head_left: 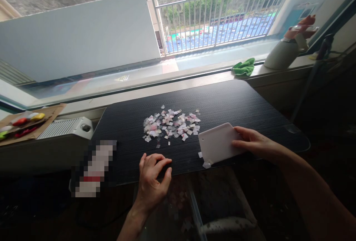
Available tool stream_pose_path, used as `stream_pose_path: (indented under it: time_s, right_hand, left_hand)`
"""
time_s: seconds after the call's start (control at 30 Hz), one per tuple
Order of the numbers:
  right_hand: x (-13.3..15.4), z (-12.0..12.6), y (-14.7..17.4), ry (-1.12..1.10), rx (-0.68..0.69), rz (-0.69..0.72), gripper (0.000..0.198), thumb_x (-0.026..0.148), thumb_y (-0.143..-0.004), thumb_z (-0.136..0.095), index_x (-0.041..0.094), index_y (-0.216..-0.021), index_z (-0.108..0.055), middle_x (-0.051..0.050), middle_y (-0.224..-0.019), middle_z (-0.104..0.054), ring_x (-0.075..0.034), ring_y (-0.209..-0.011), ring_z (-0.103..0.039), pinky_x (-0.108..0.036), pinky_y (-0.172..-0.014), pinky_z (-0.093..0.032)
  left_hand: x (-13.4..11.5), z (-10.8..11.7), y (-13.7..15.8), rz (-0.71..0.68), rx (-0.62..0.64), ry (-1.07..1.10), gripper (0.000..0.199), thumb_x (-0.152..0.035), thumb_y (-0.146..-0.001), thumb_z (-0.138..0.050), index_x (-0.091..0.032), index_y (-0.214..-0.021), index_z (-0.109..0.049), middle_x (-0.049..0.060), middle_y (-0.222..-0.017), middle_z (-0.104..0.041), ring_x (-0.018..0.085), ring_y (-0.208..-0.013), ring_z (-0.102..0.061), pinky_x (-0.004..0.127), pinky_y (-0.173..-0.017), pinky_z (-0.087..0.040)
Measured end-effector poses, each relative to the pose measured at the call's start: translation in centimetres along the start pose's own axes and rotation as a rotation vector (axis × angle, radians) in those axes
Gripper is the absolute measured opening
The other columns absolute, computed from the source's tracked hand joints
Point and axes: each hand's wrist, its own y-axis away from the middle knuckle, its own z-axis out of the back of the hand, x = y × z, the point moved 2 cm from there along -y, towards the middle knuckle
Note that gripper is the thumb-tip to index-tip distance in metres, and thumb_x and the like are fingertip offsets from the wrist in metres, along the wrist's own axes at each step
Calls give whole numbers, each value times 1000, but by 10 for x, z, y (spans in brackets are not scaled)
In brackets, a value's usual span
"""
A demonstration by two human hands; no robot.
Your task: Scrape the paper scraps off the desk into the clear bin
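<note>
In my right hand (pixel 254 141) is a flat white rectangular plate (pixel 218 142) with rounded corners and a small hole near one corner. My thumb and fingers pinch its right end, and it is tilted over the front part of the dark table (pixel 222 100). A few small white pieces (pixel 207 165) lie at its lower left edge. Loosely curled, my left hand (pixel 152 178) is at the table's front edge, thumb apart from the fingers, with nothing visible in it. Beyond it lies a loose pile of small whitish and pinkish square pieces (pixel 172 122).
A pixelated item (pixel 97 163) lies at the table's left end. Under the front edge, a clear container (pixel 178 204) holds similar pieces. A green cloth (pixel 244 66) and a grey-white vase-like object (pixel 282 53) are on the window sill. Cardboard (pixel 50 118) with colourful items is at left.
</note>
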Motion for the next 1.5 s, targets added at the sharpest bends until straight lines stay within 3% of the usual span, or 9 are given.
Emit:
stream_pose_path:
  time_s: [0.33,0.53,0.6,0.9,1.27,1.5]
  right_hand:
    - [23,5,31,101,36,82,40,49,-68,-72,21,-95,-66,-5,-87,-71,-25,-82,-66,-37,-76,-56]
    - [21,8,11,38,-189,127,41,49,-62,-74,23,-92,-64,-3,-84,-70,-25,-81,-66,-36,-73,-56]
    - [19,7,-1,10,-203,119,39,46,-61,-75,22,-90,-64,-2,-84,-70,-24,-81,-65,-35,-73,-55]
    - [9,-4,-21,-17,-10,29,34,36,-61,-73,20,-89,-64,-2,-84,-70,-21,-80,-65,-30,-68,-53]
    - [18,-12,-17,-12,66,30,35,36,-61,-73,19,-90,-65,-2,-82,-70,-21,-78,-64,-29,-65,-52]
    - [29,-6,2,78,65,69,26,34,-65,-70,23,-88,-66,-1,-80,-69,-22,-77,-64,-31,-66,-53]
  left_hand:
    - [0,0,0,-5,-6,1,16,-22,-81,-54,-24,-94,-64,2,-93,-59,19,-92,-57,56,-106,-27]
    - [1,0,0,2,1,2,16,-23,-80,-54,-24,-93,-64,2,-93,-59,19,-92,-58,56,-107,-26]
    - [1,0,0,10,4,-1,16,-24,-80,-54,-24,-93,-64,2,-93,-59,19,-92,-58,55,-107,-26]
    - [1,0,0,14,1,3,16,-24,-80,-54,-24,-93,-65,2,-93,-59,18,-92,-57,56,-108,-25]
    - [0,1,0,11,2,5,16,-23,-80,-55,-24,-93,-64,2,-93,-59,19,-92,-57,56,-107,-26]
    - [0,0,0,18,9,3,17,-23,-80,-55,-24,-93,-65,2,-93,-59,19,-92,-57,56,-107,-26]
